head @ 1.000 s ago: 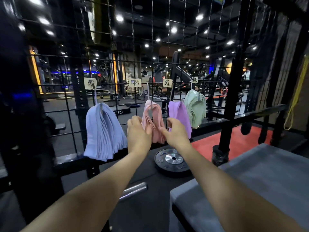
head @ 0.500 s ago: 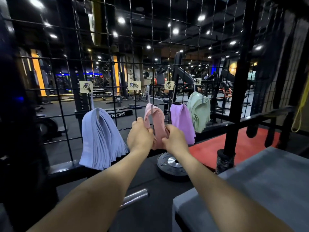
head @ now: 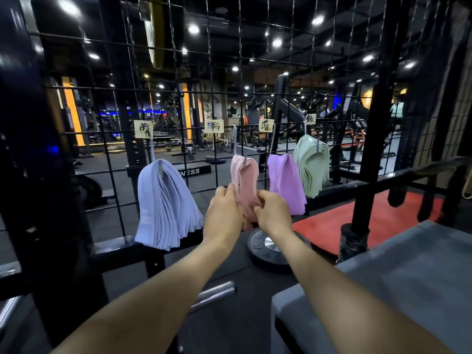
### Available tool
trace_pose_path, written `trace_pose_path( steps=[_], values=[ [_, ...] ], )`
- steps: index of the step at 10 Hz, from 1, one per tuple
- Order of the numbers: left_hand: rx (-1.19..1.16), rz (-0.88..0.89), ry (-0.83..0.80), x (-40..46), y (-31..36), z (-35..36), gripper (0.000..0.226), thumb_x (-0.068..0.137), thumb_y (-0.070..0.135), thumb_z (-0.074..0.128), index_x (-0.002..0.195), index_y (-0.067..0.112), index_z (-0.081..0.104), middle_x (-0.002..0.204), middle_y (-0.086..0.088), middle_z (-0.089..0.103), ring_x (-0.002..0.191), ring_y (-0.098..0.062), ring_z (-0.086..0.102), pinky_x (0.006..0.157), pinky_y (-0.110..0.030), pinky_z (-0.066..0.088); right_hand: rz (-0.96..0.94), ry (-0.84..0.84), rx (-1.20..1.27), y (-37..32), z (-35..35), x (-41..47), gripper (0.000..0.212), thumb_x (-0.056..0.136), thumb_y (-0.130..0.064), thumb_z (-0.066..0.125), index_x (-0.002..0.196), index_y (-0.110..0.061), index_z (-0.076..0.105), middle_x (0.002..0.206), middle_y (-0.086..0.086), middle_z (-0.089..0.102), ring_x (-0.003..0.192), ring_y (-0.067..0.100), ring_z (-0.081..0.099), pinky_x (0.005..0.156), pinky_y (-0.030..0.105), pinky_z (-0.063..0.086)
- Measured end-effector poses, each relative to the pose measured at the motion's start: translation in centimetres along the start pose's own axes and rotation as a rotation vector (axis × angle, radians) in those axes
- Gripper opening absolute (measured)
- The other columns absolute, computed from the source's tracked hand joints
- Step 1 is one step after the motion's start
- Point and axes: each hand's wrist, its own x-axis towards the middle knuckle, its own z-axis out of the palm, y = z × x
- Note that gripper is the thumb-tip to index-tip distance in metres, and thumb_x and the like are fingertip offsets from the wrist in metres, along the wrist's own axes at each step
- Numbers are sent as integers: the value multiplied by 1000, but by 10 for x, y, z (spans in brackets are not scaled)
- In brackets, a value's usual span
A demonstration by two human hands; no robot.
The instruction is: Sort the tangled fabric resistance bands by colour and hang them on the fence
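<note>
— What's hanging on that black wire-grid fence (head: 265, 72)?

— Four soft fans of flat fabric loops, each under a small paper label (head: 214, 125): a thick periwinkle bundle (head: 166, 203), a slim pink bundle (head: 246, 182), a lilac bundle (head: 284, 182) and a pale green bundle (head: 313, 169).

— And the hands?

— Both on the pink ones. The left hand (head: 222, 218) pinches the bundle's left edge with curled fingers; the right hand (head: 273, 217) grips its lower right side. A round steel-hubbed weight plate (head: 268, 247) lies flat below

A dim gym with ceiling spotlights (head: 193, 28); below them a black floor, a red mat (head: 398, 218), perhaps a grey bench (head: 408, 290) beside it
</note>
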Motion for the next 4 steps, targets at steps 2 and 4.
trace_pose_path(
  steps=[2, 4],
  values=[
    [6, 20, -33, -6, 2, -2, 44, 97, 28, 44, 138, 15, 38, 118, -3, 45, 105, -25, 52, 86, -36, 46, 11, -50, -2, -2, -5, -5, 30, 85, 3, 48, 106, -11, 65, 94, 6, 67, 91, 26, 60, 72, 27, 42],
    [-17, 24, -25, -12, 6, -14, 40, 96, 33, 46, 132, 14, 41, 122, -6, 45, 108, -26, 52, 83, -36, 45, 42, -68, -24, -5, -15, -10, 29, 92, -14, 55, 120, -5, 56, 113, 11, 63, 107, 29, 57, 88, 35, 45]
  ],
)
